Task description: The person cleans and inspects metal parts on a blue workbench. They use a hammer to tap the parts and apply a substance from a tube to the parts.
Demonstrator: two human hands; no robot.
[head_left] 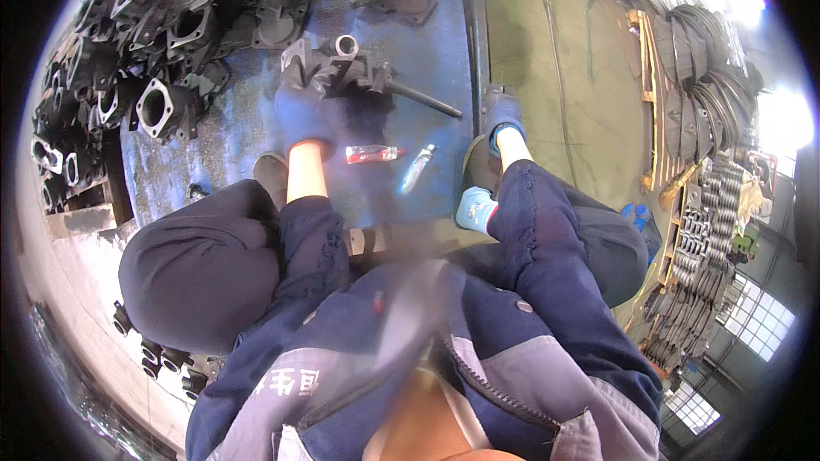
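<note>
While the blue-gloved left hand (301,119) presses on the dark grey cast-metal valve body (335,70) at upper centre of the blue worktop (427,43), the gloved right hand (502,111) rests at the worktop's right edge, apparently curled over it. A red tube (373,154) and a silver tube (417,168) lie below the casting; more castings (162,34) crowd the upper left.

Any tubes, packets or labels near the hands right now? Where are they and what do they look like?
Red tube: flat on the blue table, below the left hand; long, red with a pale band.
Silver tube: right of the red one, tilted; slim, grey-white.
No screens or signs.
</note>
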